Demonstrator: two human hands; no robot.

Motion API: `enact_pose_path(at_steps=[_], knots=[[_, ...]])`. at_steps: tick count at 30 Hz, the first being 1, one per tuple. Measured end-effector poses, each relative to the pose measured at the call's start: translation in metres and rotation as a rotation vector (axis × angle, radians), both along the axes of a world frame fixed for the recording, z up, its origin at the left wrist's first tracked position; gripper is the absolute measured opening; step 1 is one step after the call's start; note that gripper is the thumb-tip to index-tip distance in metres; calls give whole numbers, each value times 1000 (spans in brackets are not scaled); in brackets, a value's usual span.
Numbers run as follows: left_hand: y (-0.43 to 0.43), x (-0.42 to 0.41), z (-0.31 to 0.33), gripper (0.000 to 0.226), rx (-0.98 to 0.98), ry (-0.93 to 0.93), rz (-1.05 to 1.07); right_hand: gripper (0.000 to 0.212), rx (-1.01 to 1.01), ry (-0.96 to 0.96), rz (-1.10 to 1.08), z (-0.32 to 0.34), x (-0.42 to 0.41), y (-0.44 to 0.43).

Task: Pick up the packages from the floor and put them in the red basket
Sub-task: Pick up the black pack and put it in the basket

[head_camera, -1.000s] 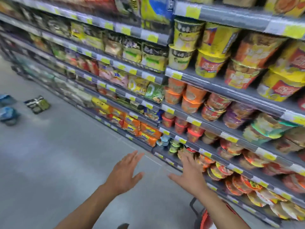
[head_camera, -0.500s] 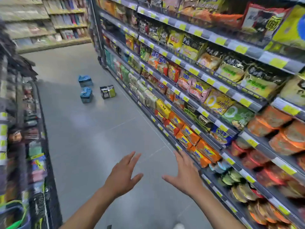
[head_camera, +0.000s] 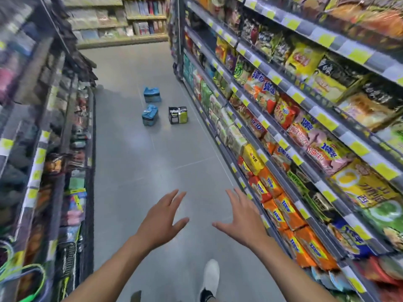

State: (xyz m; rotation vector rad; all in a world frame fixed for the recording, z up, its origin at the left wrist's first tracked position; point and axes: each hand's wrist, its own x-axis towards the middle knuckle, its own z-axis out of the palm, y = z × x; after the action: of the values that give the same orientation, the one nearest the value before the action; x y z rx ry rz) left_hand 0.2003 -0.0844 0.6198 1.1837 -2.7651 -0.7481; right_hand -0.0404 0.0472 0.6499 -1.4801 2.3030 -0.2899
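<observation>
1. The left hand (head_camera: 162,221) is held out over the floor (head_camera: 135,171), fingers spread and straight, holding nothing.
2. The right hand (head_camera: 242,219) is the same: open, thumb turned inward, well apart from the left and empty.
3. The packages lie on the floor far down the aisle, well away from both hands. The far blue package (head_camera: 152,94) is behind, the near blue package (head_camera: 150,114) is in front of it, and the black-and-green package (head_camera: 178,115) is just beside the near one, on its right.
4. Stocked shelves (head_camera: 305,131) of noodle packs line the right side, and darker racks (head_camera: 54,149) the left.
5. A white shoe (head_camera: 211,277) shows below the right forearm.
</observation>
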Motion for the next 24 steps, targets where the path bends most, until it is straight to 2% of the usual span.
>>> enact_pose_path(at_steps=[8,16,24], knots=[[-111,-31,3,78,-5,-23,154,108,35,13,150,-9,-63,-138],[-241,-22,-10,84,21,0,333,106,41,20,300,-11,-75,-308],[-411,-25,-1,85,68,15,335,106,43,-5,254,-4,-78,-473]])
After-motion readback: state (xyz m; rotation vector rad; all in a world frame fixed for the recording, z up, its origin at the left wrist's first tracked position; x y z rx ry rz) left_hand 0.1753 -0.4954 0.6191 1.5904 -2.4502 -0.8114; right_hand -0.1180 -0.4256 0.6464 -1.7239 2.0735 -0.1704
